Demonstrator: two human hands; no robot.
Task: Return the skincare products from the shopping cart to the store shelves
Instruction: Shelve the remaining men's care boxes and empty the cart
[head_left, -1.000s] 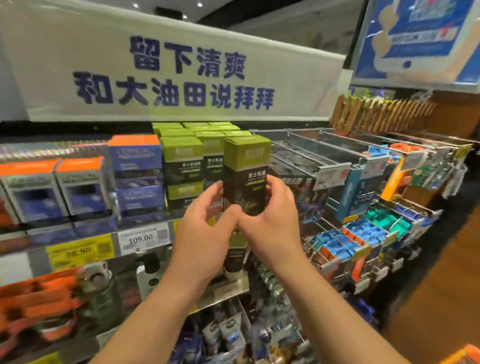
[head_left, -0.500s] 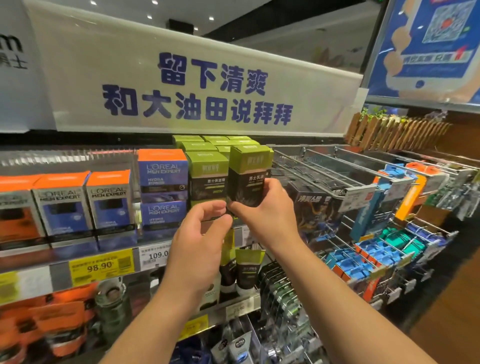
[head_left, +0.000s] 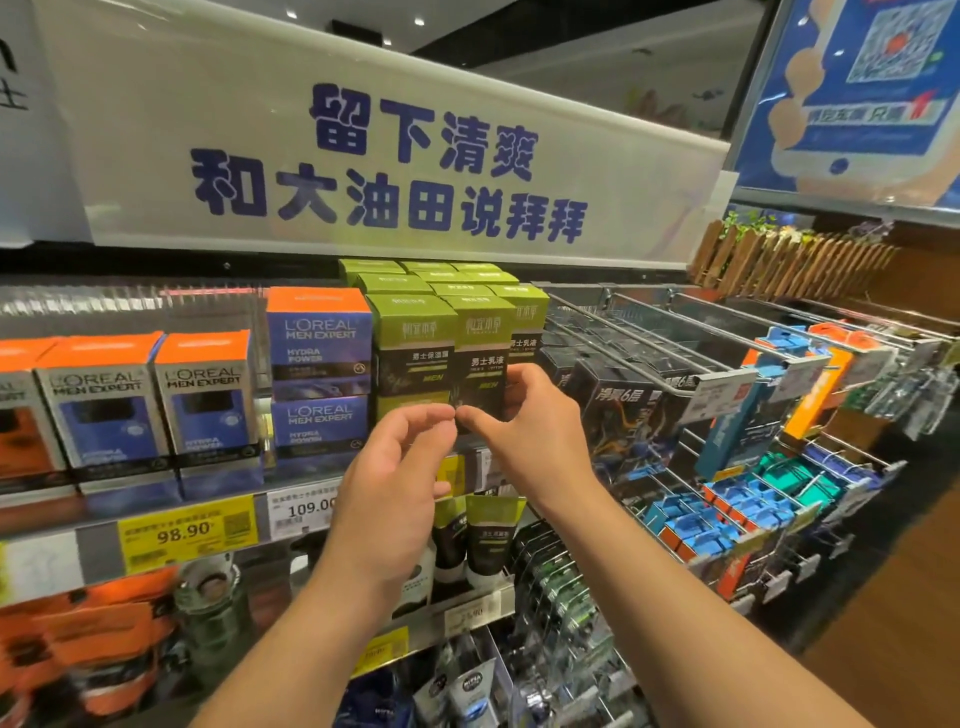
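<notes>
Green-and-black men's lotion box (head_left: 480, 358) being seated on the top shelf (head_left: 218, 506), front row, among matching green boxes (head_left: 410, 343).

The right hand (head_left: 524, 431) pinched its lower edge; the left hand (head_left: 395, 483) hovered beside, fingers loosely curled, holding nothing. Next, I'd judge: push it flush, let go.

Store shelf (head_left: 218, 499) stocked with boxed skincare

Green-topped boxes (head_left: 410, 353) are stood just behind both hands; blue-and-orange boxes (head_left: 208, 410) are ranged on it to their left, price tags (head_left: 187, 532) fixed along its edge.

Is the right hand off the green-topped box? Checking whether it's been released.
No, the right hand grips the green-topped box by its lower end.
</notes>
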